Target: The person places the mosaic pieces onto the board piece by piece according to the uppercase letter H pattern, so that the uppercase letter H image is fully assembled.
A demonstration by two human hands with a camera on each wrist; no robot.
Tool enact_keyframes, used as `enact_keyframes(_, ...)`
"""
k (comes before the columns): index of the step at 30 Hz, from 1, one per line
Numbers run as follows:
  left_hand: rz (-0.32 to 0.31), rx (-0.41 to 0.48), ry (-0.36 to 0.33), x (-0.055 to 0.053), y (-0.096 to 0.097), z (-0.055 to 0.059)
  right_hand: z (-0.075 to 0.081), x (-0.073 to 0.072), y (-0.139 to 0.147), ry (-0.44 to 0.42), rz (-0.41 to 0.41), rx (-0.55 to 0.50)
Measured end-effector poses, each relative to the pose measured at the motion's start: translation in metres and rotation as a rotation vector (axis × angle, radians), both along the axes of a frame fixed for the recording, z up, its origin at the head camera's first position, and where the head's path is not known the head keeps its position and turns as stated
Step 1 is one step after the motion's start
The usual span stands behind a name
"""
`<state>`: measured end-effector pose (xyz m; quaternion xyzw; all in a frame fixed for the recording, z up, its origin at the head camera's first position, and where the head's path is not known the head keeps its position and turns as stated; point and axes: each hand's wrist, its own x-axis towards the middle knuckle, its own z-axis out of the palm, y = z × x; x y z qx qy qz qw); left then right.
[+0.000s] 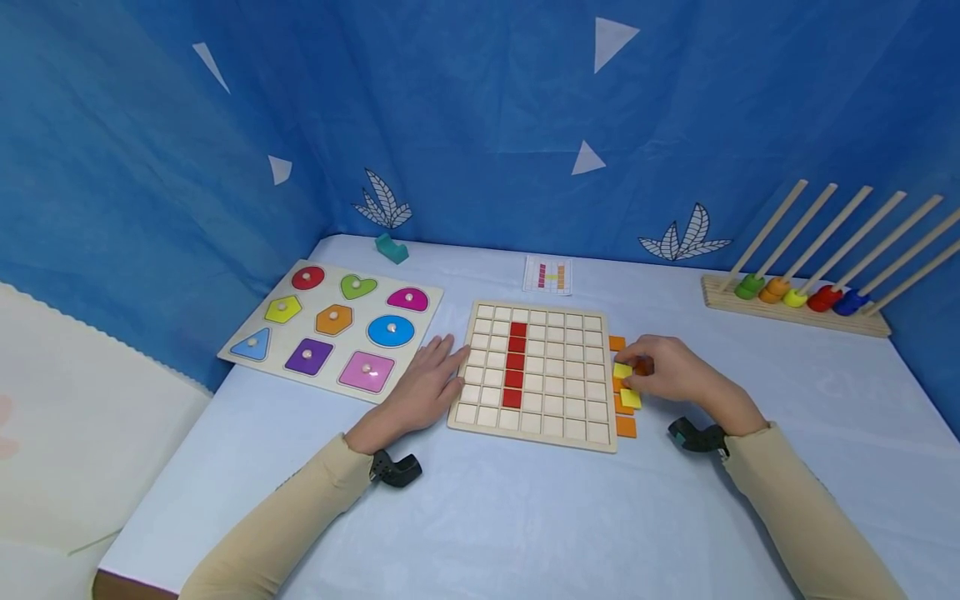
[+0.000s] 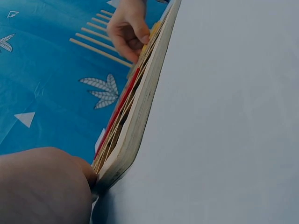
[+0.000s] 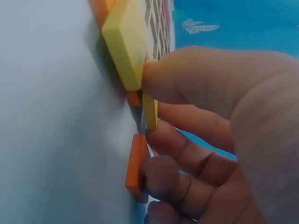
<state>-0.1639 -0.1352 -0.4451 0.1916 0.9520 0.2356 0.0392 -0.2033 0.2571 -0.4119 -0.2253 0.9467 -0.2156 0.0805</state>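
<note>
A wooden grid board (image 1: 554,377) lies on the table with a column of several red tiles (image 1: 514,362) set in its cells. My left hand (image 1: 423,383) rests at the board's left edge, fingers extended and touching the frame. Beyond the right edge, my right hand (image 1: 667,367) pinches a yellow tile (image 3: 151,112) between thumb and fingers. A second yellow tile (image 1: 631,399) lies closer to the front, on top of the orange tiles (image 1: 626,427) lined up beside the board. Part of the orange row is hidden under the yellow tiles and my fingers.
A shape puzzle (image 1: 300,323) with knobbed pieces lies at the left. Behind the board are a small pattern card (image 1: 547,276) and a teal block (image 1: 392,248). A wooden peg rack (image 1: 795,310) with coloured beads stands at the back right, before a blue curtain.
</note>
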Motion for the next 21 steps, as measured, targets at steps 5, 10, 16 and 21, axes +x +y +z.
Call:
enact_keyframes(5,-0.004,0.005,0.007,0.0001,-0.0002,-0.0004,-0.0004,0.0006,0.0000,-0.003,-0.007,-0.021)
enact_keyframes(10,-0.007,0.000,0.007,0.0001,-0.0004,-0.0005,-0.0005,0.0015,-0.0004,0.002,-0.004,-0.022)
enact_keyframes(16,-0.006,0.000,0.006,0.0002,-0.0001,-0.0007,-0.0014,0.0014,-0.0007,0.016,-0.008,-0.018)
enact_keyframes(21,-0.008,0.000,0.009,-0.0001,-0.0003,-0.0008,-0.0028,0.0001,0.0000,0.022,-0.029,-0.010)
